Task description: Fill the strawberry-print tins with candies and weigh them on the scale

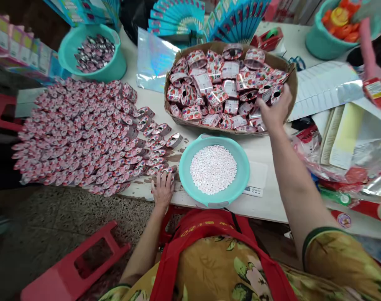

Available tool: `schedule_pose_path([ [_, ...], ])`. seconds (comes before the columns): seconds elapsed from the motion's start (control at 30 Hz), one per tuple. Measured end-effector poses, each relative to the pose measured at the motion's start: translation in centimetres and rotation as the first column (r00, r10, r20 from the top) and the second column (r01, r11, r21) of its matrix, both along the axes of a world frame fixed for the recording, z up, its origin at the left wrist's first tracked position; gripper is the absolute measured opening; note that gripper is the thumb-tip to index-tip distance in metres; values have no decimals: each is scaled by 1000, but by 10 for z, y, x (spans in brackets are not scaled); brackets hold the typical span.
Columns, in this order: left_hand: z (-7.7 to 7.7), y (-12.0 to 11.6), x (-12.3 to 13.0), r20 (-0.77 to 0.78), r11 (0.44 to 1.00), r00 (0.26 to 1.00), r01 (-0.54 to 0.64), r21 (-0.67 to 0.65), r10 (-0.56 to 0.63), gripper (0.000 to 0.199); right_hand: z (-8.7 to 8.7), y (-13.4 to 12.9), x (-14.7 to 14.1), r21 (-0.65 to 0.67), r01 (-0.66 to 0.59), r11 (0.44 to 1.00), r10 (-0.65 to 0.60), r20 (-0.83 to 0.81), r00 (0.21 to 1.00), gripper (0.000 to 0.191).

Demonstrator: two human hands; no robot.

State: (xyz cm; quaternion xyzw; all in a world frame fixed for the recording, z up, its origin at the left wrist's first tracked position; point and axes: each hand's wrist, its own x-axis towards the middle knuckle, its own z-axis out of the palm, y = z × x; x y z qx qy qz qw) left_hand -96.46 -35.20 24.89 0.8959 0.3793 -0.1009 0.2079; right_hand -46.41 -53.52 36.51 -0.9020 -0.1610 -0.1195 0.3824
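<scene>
My left hand (163, 190) is at the table's front edge, fingers bent over a small packet (169, 170) at the near end of a large standing group. These pink printed packets (83, 133) stand close together with their oval tops up. My right hand (276, 109) reaches into the right end of a cardboard box (292, 100), thumb and fingers around a strawberry-printed packet (276, 93); the fingertips are partly hidden. Many similar packets (215, 94) lie jumbled in the box. Between my arms, a turquoise basin (184, 169) holds small whitish-pink tablets (213, 169).
The basin stands on a white scale (257, 175). Behind the standing packets is a turquoise bucket (116, 62) of dark, shiny pieces. Blue printed cards (177, 19) fan out at the back. Papers (328, 90) and plastic bags (359, 167) lie right. A red stool (67, 267) stands lower left.
</scene>
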Motion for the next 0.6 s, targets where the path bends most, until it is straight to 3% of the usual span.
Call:
schedule_pose_path([
  [0.07, 5, 4, -5, -7, 1000, 1000, -7, -29, 6, 57, -13, 31, 45, -122, -13, 992, -1, -112, 994, 101],
  [0.17, 21, 5, -7, 42, 999, 999, -30, -17, 31, 63, -30, 53, 75, -198, 42, 979, -80, -185, 979, 91],
  [0.23, 33, 2, 9, 158, 998, 986, -56, 20, 52, 61, -29, 48, 75, -125, 64, 990, -86, -174, 981, 75],
  [0.3, 41, -7, 45, 278, 1000, 961, 2, 10, -5, 54, -19, 31, 57, 33, 50, 998, -46, -106, 993, 65],
  [0.37, 41, -20, 99, 341, 979, 925, 198, -56, -168, 50, -6, 6, 13, 217, -12, 976, 13, -5, 1000, 63],
  [0.47, 28, -44, 181, 311, 861, 838, 499, -102, -448, 51, 1, -37, -102, 391, -117, 913, 128, -3, 992, 56],
  [0.53, 18, -57, 210, 217, 797, 801, 590, -131, -557, 53, -11, -63, -190, 417, -61, 907, 144, -171, 975, 53],
  [0.6, 13, -66, 210, 88, 796, 815, 579, -177, -573, 55, -33, -81, -263, 359, 19, 933, 96, -302, 949, 52],
])
